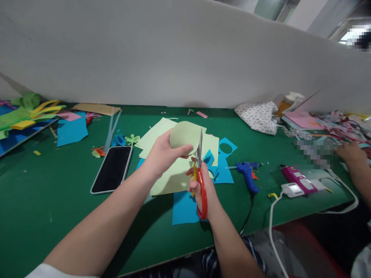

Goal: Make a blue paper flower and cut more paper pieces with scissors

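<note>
My left hand (164,152) pinches a rounded piece of pale green paper (184,135) between thumb and fingers, above the green table. Red-handled scissors (203,193) are gripped in my right hand (207,185), with the blades pointing up and away at the paper's right edge. Whether the blades are touching the paper I cannot tell. Beneath both hands lie pale green paper sheets (168,181) and blue paper (183,208). A blue offcut with a round hole (232,145) is just to the right. Something yellow (194,173) shows beside the scissors, partly hidden by my fingers.
A phone (113,168) lies left of the sheets, near small paper flowers (132,139). To the right are a blue glue gun (248,173), a white-corded power socket (292,189) and a patterned cloth (257,117). Another person's hand (352,152) rests at the far right by paper strips.
</note>
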Available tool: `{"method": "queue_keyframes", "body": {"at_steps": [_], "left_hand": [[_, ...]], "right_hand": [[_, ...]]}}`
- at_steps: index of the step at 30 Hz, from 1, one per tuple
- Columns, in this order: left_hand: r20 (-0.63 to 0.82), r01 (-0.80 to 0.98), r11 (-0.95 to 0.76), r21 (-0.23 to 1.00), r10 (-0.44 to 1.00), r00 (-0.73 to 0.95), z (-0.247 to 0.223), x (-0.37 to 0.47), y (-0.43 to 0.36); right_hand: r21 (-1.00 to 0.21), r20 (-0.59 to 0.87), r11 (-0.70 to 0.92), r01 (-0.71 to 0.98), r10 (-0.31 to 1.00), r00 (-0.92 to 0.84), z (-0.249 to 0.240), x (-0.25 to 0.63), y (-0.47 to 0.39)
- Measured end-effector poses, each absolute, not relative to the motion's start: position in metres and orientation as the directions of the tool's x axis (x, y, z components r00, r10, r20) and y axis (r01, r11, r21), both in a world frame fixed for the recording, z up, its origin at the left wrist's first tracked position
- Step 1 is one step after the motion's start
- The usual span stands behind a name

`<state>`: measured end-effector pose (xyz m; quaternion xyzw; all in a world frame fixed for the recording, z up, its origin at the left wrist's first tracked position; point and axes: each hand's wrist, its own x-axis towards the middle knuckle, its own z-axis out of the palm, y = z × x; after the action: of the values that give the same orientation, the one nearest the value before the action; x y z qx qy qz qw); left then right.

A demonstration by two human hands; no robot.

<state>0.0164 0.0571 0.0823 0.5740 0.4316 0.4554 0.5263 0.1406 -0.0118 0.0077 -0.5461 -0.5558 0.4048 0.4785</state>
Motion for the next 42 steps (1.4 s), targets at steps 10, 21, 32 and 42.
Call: {"method": "queue_keyframes", "body": {"at_steps": [10, 21, 32, 42], "left_hand": [[0.067, 0.038, -0.077, 0.996, 0.97, 0.233, 0.082, 0.015, 0.058], [0.095, 0.0, -0.098, 0.995, 0.974, 0.207, 0.081, 0.012, 0.061], [0.132, 0.006, -0.135, 0.991, 0.981, 0.144, 0.079, 0.005, 0.066], [0.238, -0.103, -0.237, 0.966, 0.971, -0.002, 0.071, 0.009, 0.069]], "right_hand": [[-0.992, 0.018, 0.01, 0.122, 0.998, 0.064, 0.012, 0.139, -0.014], [-0.989, 0.027, 0.016, 0.146, 0.997, 0.077, 0.01, 0.139, -0.012], [-0.99, 0.062, 0.047, 0.137, 0.992, 0.111, 0.002, 0.136, -0.01], [-0.965, 0.048, 0.038, 0.26, 0.998, 0.032, 0.009, 0.133, -0.016]]}}
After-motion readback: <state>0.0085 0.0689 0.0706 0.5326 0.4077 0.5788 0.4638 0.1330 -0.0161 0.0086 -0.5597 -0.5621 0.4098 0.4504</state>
